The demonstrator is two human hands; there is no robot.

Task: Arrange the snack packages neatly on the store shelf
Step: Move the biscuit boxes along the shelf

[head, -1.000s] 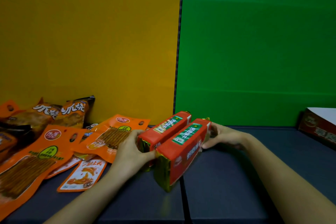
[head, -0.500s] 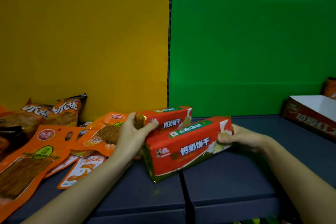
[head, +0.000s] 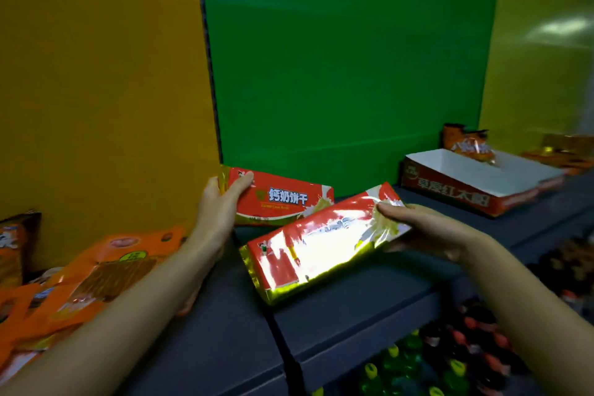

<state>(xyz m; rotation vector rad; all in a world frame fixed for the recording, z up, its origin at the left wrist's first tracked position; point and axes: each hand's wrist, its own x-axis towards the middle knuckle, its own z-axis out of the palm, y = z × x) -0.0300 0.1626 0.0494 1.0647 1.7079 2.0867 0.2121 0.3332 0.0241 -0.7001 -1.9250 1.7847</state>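
The rear biscuit pack (head: pixel 283 199) stands on its long edge on the shelf (head: pixel 225 331), face towards the camera, at the foot of the green panel (head: pixel 337 58) just right of the seam with the yellow panel (head: pixel 96 74); the left hand (head: pixel 221 202) takes its left end, thumb on the printed face, its grip closed round that end; the front biscuit pack (head: pixel 315 254) lies slanted just before it, its right end higher, glare across its face; the right hand (head: pixel 421 225) has its grip closed on that right end, fingers over the top; whether the pack's lower left corner touches the shelf cannot be told. Orange pouches (head: pixel 106 267) lie heaped at the left under the left forearm; a red-and-white cardboard tray (head: pixel 450 190) sits at the right, well apart from the packs, with an orange bag (head: pixel 469 145) at its far side; blurred bottles (head: pixel 450 363) show below the shelf edge.
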